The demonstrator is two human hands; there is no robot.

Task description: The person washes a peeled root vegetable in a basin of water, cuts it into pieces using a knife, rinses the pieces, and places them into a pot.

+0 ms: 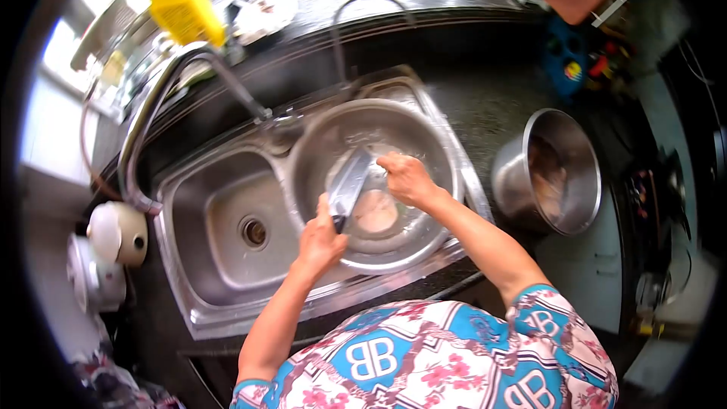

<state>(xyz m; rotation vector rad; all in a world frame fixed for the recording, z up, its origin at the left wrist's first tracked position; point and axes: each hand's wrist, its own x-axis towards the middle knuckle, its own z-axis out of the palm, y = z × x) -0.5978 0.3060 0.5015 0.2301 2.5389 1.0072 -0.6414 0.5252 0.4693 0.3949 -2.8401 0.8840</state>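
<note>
My left hand (322, 242) is wrapped round the dark handle of a broad-bladed knife (350, 185), its blade pointing up and away over a large round metal basin (448, 163). Close to the far end of the blade, my right hand (409, 180) is closed in a pinch; whatever its fingertips hold is too small to make out. Below the blade a pale pink piece of meat or fish (376, 212) lies in the basin, partly covered by the knife. Some water seems to glisten round it.
The basin rests over the right bowl of a double sink (219, 257). A curved faucet (140, 136) arches over the left bowl. At the right stands a deep metal pot (509, 182) with brownish contents. A yellow bottle (185, 11) is on the back ledge.
</note>
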